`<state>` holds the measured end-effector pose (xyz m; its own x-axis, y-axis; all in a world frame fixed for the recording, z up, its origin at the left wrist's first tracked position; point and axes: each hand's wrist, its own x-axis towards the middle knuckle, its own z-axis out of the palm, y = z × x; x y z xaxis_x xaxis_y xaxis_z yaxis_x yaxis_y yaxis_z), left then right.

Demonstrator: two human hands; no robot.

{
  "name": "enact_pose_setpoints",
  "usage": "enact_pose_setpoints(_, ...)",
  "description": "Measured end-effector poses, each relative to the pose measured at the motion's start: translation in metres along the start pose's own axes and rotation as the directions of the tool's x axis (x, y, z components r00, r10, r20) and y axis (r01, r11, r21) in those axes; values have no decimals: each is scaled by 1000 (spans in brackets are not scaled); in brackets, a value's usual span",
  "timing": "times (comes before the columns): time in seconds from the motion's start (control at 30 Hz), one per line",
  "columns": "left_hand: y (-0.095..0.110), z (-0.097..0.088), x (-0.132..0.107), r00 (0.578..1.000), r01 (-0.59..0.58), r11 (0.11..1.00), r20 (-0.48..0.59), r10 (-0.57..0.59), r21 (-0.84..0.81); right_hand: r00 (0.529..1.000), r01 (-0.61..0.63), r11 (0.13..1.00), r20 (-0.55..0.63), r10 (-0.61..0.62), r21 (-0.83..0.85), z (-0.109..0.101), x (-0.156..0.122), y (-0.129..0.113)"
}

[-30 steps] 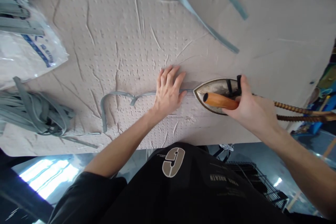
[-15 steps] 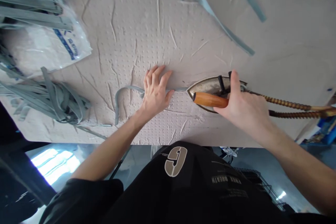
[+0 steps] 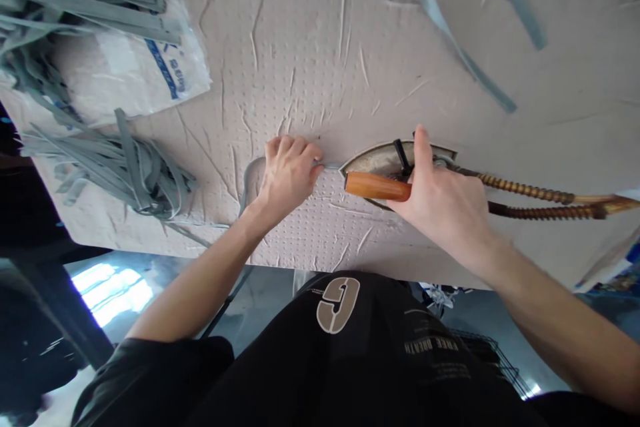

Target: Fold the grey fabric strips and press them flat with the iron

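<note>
A narrow grey-green fabric strip [image 3: 331, 166] runs across the padded table top. My left hand [image 3: 287, 173] is closed on it, fingertips curled down and thumb against the index finger. Left of that hand the strip bends back toward the table's front edge. To the right, the strip passes under the pointed tip of a metal iron [image 3: 373, 159]. My right hand [image 3: 445, 203] is wrapped round the iron's orange wooden handle [image 3: 377, 187], with the thumb stretched out. The iron rests flat on the table, hiding whatever lies beneath it.
A bundle of similar strips [image 3: 145, 177] lies at left, with more strips [image 3: 90, 0] on a clear plastic bag [image 3: 120, 73] behind it. One loose strip [image 3: 467, 57] lies at the back right. Spring-wrapped hoses [image 3: 545, 211] trail right from the iron. The table edge is close to my body.
The iron and my right hand have slid left along the strip. My left hand has also shifted left, and its fingers have gone from spread to curled. The whole view has turned slightly.
</note>
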<state>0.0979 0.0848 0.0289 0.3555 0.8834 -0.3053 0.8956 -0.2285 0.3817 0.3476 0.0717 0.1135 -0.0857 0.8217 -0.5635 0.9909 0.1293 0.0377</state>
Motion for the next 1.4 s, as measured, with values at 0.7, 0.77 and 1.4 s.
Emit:
enact_pose_setpoints(0.7, -3, -38, 9, 917, 175, 982, 374, -137, -69, 999, -47, 998, -7, 47, 48, 2, -2, -3)
enact_pose_setpoints(0.77, -6, -39, 8, 921, 189, 977, 364, -139, -103, 999, -52, 998, 5, 52, 44, 3, 0, -3)
enact_pose_setpoints(1.4, -12, -28, -7, 969, 133, 982, 225, -101, -135, 995, 99, 991, 0, -100, 85, -5, 10, -36)
